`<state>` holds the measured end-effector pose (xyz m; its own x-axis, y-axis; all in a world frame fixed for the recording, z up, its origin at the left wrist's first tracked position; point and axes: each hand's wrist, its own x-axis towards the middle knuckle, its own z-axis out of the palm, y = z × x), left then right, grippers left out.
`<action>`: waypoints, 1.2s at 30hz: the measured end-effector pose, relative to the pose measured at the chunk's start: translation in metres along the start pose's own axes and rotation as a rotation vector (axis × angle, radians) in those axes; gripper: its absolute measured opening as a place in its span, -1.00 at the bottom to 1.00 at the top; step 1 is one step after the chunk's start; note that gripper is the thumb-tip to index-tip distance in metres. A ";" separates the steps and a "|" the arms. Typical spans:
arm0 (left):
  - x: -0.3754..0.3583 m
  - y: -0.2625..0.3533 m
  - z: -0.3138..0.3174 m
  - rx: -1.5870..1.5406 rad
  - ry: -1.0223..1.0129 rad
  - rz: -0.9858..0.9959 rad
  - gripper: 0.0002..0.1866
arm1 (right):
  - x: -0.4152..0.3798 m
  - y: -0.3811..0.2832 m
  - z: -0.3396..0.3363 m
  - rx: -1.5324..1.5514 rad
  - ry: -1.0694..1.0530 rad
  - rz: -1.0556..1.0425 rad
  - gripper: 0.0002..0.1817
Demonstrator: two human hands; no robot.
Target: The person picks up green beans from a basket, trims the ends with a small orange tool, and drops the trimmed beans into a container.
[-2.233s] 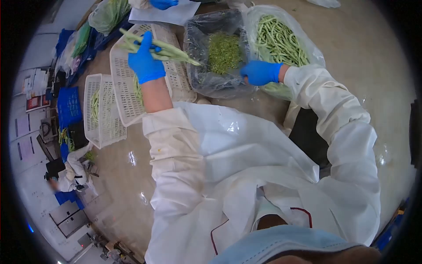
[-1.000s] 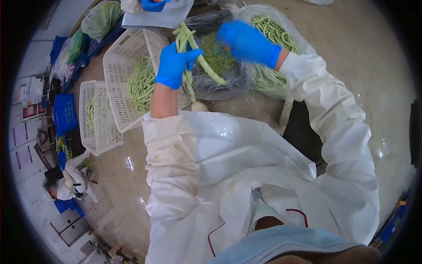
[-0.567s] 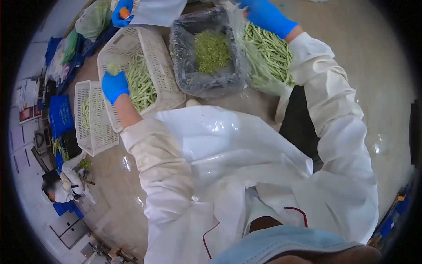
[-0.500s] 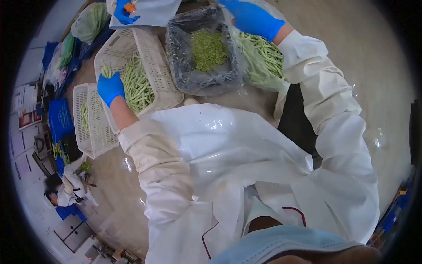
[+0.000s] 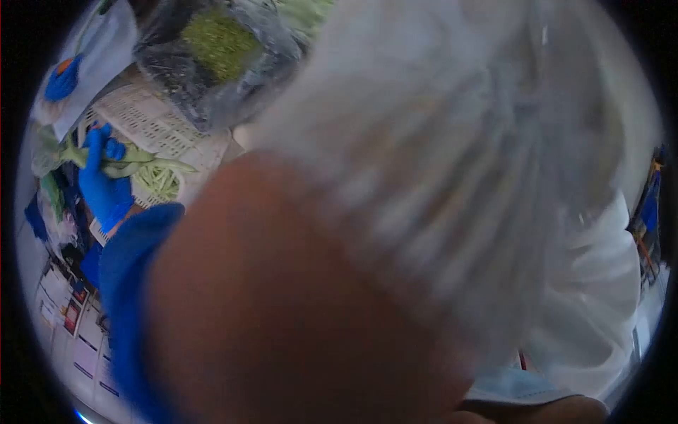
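My left hand (image 5: 106,191), in a blue glove, is at the left over a white perforated crate. Its fingers are curled around a few long green beans (image 5: 138,157). More green beans (image 5: 157,182) lie in the crate (image 5: 152,120) just beneath. Very near the camera, my right forearm and white sleeve (image 5: 438,155) cover most of the view. Only the blurred blue glove of my right hand (image 5: 131,332) shows along the forearm's edge; its fingers are hidden.
A dark plastic-lined bin (image 5: 166,60) holds small green trimmings (image 5: 220,44). A pale green bagged heap (image 5: 305,15) shows beyond it. At upper left is another person's blue-gloved hand (image 5: 62,79) with something orange, against a white apron.
My right arm has swung from the bagged beans up close to the camera. My left hand has lifted with beans in it. The view has shifted, moving the crates and bin leftward.
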<state>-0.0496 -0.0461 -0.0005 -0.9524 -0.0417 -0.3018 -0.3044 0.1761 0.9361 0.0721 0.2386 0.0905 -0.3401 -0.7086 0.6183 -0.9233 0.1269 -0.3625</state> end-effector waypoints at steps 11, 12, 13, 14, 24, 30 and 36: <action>0.001 -0.007 0.020 -0.258 -0.159 -0.128 -0.73 | -0.001 -0.003 -0.006 0.096 -0.034 -0.043 -0.86; 0.005 -0.006 0.013 -0.367 -0.268 -0.249 -0.68 | 0.002 -0.005 -0.006 0.102 -0.047 -0.054 -0.85; 0.005 -0.010 0.008 -0.338 -0.297 -0.249 -0.67 | 0.004 -0.005 -0.006 0.103 -0.069 -0.059 -0.85; 0.005 -0.016 0.006 -0.311 -0.330 -0.249 -0.66 | 0.007 -0.006 -0.006 0.103 -0.088 -0.061 -0.85; -0.051 0.038 0.087 -0.107 -0.103 0.073 -0.70 | 0.010 0.035 -0.030 -0.061 -0.311 0.302 -0.81; -0.062 0.016 0.063 -0.126 -0.144 0.160 -0.72 | 0.017 0.107 0.009 -0.318 -0.101 0.401 -0.77; -0.053 0.009 0.058 0.162 -0.082 0.210 -0.70 | 0.018 0.115 0.014 0.106 -0.121 0.434 -0.68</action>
<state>-0.0015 0.0151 0.0133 -0.9881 0.0907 -0.1242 -0.0882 0.3279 0.9406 -0.0381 0.2311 0.0502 -0.6618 -0.6823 0.3105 -0.6749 0.3622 -0.6429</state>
